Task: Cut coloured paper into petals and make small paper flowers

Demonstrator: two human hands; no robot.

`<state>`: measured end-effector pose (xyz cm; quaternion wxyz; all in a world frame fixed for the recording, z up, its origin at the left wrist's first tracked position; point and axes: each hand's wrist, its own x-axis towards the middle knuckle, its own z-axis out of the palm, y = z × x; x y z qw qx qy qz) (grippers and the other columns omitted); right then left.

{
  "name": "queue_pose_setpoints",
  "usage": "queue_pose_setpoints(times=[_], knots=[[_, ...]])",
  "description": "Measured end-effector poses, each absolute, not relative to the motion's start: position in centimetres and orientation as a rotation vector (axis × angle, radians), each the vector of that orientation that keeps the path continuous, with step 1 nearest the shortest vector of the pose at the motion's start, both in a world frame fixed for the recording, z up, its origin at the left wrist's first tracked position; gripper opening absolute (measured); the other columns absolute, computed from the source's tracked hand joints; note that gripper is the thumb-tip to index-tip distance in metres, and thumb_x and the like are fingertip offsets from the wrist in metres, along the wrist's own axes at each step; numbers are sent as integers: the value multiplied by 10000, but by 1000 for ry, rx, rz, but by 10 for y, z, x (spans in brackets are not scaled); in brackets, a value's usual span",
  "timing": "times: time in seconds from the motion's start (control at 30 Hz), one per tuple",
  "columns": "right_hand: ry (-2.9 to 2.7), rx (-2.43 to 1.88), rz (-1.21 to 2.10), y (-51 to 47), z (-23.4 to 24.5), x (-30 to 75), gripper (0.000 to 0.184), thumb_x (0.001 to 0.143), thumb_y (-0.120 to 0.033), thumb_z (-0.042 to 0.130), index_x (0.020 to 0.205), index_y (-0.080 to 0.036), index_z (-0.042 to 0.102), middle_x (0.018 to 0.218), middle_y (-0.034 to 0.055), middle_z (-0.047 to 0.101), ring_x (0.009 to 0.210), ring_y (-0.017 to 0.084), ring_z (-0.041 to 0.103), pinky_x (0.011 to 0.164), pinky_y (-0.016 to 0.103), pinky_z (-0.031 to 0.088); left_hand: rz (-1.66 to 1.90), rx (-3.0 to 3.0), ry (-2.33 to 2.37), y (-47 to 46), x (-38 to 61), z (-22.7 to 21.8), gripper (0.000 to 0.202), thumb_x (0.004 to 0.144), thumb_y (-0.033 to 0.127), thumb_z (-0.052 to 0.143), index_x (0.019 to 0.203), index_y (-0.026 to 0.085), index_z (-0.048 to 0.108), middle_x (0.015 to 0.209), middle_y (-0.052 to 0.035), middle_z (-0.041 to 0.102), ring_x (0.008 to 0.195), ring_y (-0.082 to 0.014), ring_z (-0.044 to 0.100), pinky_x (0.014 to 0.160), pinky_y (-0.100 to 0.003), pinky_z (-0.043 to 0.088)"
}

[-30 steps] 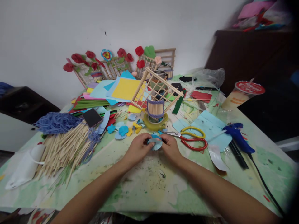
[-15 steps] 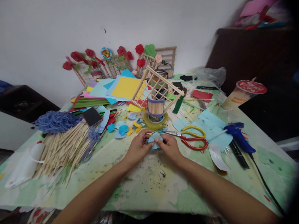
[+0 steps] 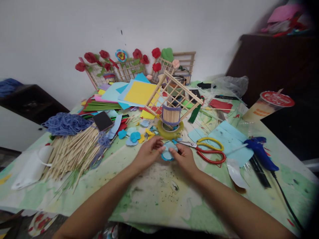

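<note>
A light blue paper flower (image 3: 170,152) with a darker blue layer under it is between my two hands, above the table. My right hand (image 3: 185,158) pinches its right side, thumb on top and fingers curled beneath. At its left edge, my left hand (image 3: 149,153) has the thumb on the petals; its other fingers are bent and partly hidden. Just beyond lie scissors (image 3: 210,149) with one yellow and one red handle. Loose blue paper flowers (image 3: 135,136) and yellow paper pieces (image 3: 149,133) lie to the left. A small stick trellis (image 3: 171,99) stands tilted behind a yellow tape roll (image 3: 169,132).
Wooden sticks (image 3: 69,156), blue yarn (image 3: 66,123) and a phone-like dark slab (image 3: 102,120) lie left. Coloured paper sheets (image 3: 139,93) are stacked behind. On the right are a blue glue gun (image 3: 261,152) with a cord, blue paper (image 3: 230,139) and a sealed drink cup (image 3: 266,106).
The view has shifted, so the table things appear farther right. My left hand has drawn slightly leftward from the flower, its fingers looser. My right hand keeps its pinch.
</note>
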<state>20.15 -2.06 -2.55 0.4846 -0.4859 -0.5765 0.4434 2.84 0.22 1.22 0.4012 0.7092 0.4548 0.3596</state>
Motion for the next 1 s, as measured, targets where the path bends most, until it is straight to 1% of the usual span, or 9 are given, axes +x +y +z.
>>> queue_pose_setpoints(times=[0.07,0.13,0.23,0.4,0.57,0.67,0.8,0.9,1.0], knots=[[-1391,-1190,1092,-20,-26,202,326,793,-438,547,603,-175,511,576,-21,450,560,120,414,524,236,350,933,2034,1342,16,11,16,257,824,278,524,1057,183,574,966,-92,641,871,-209,602,821,-358,463],[-1374,-1188,1107,-21,-24,201,319,793,-436,552,617,-171,537,588,-10,487,569,128,439,539,246,370,764,2272,1603,31,-8,16,257,778,211,543,1021,165,612,1035,-138,639,995,-286,562,897,-428,401],[-1336,-1150,1124,-22,-18,199,292,785,-423,565,639,-170,566,602,-1,529,579,139,470,560,260,394,488,2366,1821,46,-29,9,328,740,122,511,1041,169,633,1075,-163,643,1026,-329,542,886,-451,371],[-1280,-1092,1105,-25,-11,196,216,762,-379,602,688,-176,610,660,14,583,629,155,519,619,281,423,458,2345,1850,52,-37,1,350,726,125,505,1037,193,650,1009,-139,655,983,-320,551,828,-414,370],[-1305,-1114,1117,-25,-13,197,244,770,-381,604,649,-170,585,613,4,539,587,140,481,573,267,395,494,2319,1874,51,-37,9,192,702,137,517,786,191,681,885,-105,661,917,-290,559,803,-396,369],[-1314,-1110,1114,-23,-18,198,265,781,-401,597,662,-164,591,629,9,547,603,142,486,582,269,396,750,2189,1824,49,-38,18,128,706,180,548,765,189,662,887,-74,667,921,-253,561,826,-366,381],[-1337,-1125,1124,-21,-24,198,290,792,-424,581,666,-163,588,630,9,549,604,142,488,580,266,401,1212,1525,1461,36,-21,27,186,665,307,659,787,171,625,761,-26,640,719,-172,568,712,-302,431],[-1366,-1162,1114,-20,-27,199,290,803,-421,559,669,-164,582,623,5,539,598,137,476,565,255,392,1205,1159,1156,16,6,29,246,613,300,720,773,165,591,736,-4,615,686,-133,566,709,-275,439],[-1379,-1180,1109,-19,-26,199,266,786,-392,561,646,-166,562,605,-5,514,586,131,454,541,241,370,1093,1217,1114,-4,31,25,221,622,303,725,733,164,594,791,-22,604,741,-146,571,739,-288,446]])
